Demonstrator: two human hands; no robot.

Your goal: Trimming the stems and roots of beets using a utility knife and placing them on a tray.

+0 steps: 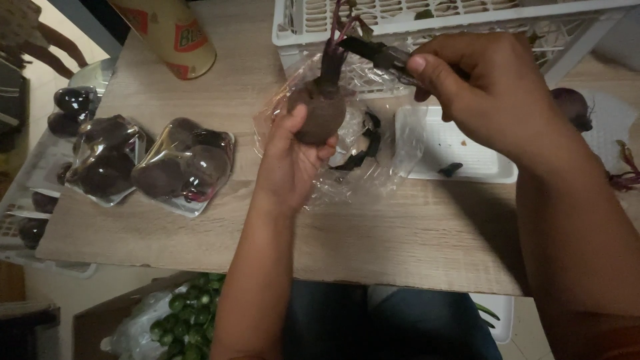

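Left hand (293,157) fingers gripping a round dark-red beetroot (319,112) by its body, right hand (490,93) fingers closed on black scissors (380,55) at its purple stems (331,57), above a pale wooden table (267,233)

Dim, warm indoor light, brightest on the pale tabletop (200,87) at the upper left of the frame and fading to near black at the lower left and right edges. Soft glare on the clear plastic film (373,167) at centre and on the wrapped trays (183,163) at left; broad, soft shadow under the right forearm at lower right. Slightly grainy and soft throughout, with mild blur on the hands (480,93).
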